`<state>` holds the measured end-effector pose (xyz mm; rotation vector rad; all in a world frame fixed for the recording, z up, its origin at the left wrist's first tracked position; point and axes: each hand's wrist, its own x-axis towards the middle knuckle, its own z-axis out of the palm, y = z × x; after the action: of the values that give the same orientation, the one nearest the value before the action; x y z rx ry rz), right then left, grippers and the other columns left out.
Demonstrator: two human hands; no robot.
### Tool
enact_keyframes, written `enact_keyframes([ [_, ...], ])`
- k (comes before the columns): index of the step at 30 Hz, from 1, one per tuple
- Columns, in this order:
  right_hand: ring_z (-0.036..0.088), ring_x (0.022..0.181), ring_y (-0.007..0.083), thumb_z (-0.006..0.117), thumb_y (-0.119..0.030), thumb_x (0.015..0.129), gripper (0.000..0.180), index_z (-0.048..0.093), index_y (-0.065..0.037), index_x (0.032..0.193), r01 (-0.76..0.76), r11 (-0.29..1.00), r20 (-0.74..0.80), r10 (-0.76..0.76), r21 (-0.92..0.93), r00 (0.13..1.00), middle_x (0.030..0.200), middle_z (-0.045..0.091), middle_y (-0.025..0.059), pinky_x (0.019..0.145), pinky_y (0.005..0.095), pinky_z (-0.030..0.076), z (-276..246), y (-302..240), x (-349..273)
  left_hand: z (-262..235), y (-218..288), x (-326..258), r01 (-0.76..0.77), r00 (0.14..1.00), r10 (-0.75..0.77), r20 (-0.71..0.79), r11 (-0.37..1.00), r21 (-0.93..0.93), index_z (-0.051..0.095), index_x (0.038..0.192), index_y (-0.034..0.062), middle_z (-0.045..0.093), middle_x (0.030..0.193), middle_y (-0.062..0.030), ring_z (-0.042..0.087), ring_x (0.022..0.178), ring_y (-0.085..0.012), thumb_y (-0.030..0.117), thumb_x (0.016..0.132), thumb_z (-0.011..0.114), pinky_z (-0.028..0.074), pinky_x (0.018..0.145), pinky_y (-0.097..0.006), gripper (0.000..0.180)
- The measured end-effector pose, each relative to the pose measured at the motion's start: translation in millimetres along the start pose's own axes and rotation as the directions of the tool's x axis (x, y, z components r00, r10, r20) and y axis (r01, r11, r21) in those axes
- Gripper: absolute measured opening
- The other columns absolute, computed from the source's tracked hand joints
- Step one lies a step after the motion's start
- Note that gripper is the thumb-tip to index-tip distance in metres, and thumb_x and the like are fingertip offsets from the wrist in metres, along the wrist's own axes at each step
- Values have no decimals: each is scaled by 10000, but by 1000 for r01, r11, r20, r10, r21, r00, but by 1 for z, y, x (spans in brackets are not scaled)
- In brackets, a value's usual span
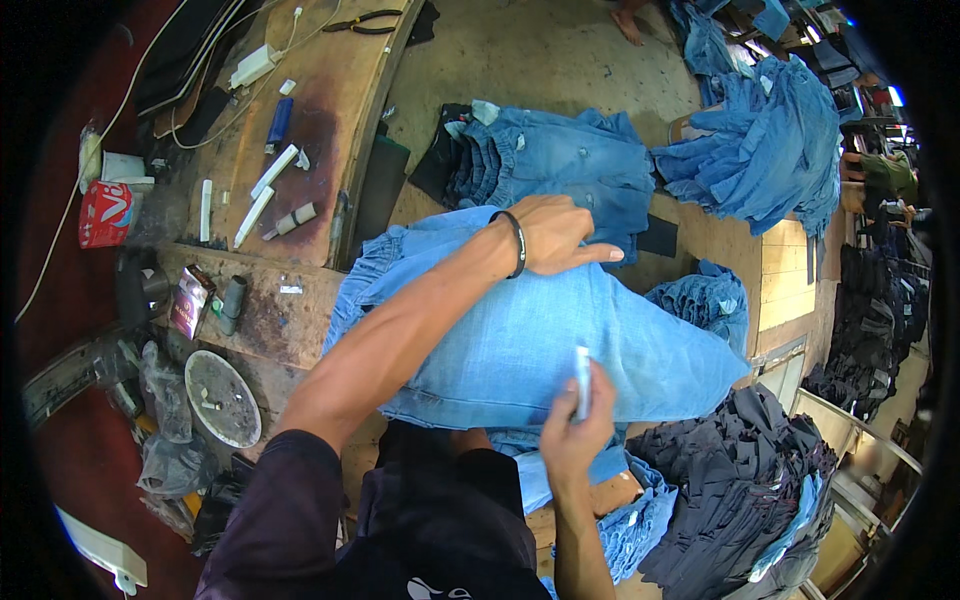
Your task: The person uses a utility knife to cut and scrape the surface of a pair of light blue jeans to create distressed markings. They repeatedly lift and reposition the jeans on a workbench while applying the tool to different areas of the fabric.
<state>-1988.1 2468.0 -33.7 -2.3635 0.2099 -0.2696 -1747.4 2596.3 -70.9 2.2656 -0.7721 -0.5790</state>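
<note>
A light blue pair of jeans (530, 340) lies spread across my lap and the wooden table edge. My left hand (555, 235), with a black band on its wrist, rests flat on the far part of the jeans, fingers stretched to the right. My right hand (575, 425) is closed around a small white stick of chalk (582, 380), its tip held against the denim near the front edge.
A folded stack of darker jeans (560, 160) lies beyond my left hand; a heap of blue denim (770, 140) is at the far right. Dark grey garments (740, 480) are piled at the lower right. The wooden bench (300, 120) at left holds chalk sticks, pliers, cables and a round dish (222, 398).
</note>
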Motion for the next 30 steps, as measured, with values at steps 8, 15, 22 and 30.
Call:
enact_keyframes([
  [8, 643, 589, 291, 739, -2, 882, 409, 673, 63, 1280, 256, 964, 59, -253, -69, 966, 778, 693, 158, 560, 393, 513, 37, -20, -1, 11, -17, 9, -67, 997, 59, -54, 987, -146, 694, 909, 19, 679, 750, -240, 676, 758, -456, 548, 1055, 539, 515, 716, -536, 569],
  [15, 631, 571, 273, 760, -2, 882, 420, 670, 58, 1288, 235, 964, 60, -229, -124, 972, 779, 693, 158, 541, 370, 498, 38, -26, 0, 9, -19, 14, -113, 993, 119, 25, 982, -153, 668, 907, 19, 691, 804, -247, 675, 802, -457, 508, 1084, 502, 505, 739, -552, 546],
  [22, 572, 518, 242, 760, 23, 885, 415, 681, 63, 1291, 271, 961, 71, -266, -55, 961, 701, 646, 136, 514, 361, 476, 49, -33, 13, 9, -18, 13, -146, 989, 146, -8, 983, -110, 658, 935, 33, 695, 805, -236, 664, 791, -467, 492, 1088, 499, 508, 742, -555, 510],
  [30, 592, 531, 226, 748, 47, 870, 392, 690, 87, 1256, 318, 945, 83, -312, -75, 947, 710, 633, 135, 509, 345, 477, 53, -32, 12, 6, -15, 9, -202, 976, 200, -88, 979, -13, 634, 965, 56, 685, 746, -205, 667, 726, -449, 502, 1076, 521, 512, 680, -556, 473],
])
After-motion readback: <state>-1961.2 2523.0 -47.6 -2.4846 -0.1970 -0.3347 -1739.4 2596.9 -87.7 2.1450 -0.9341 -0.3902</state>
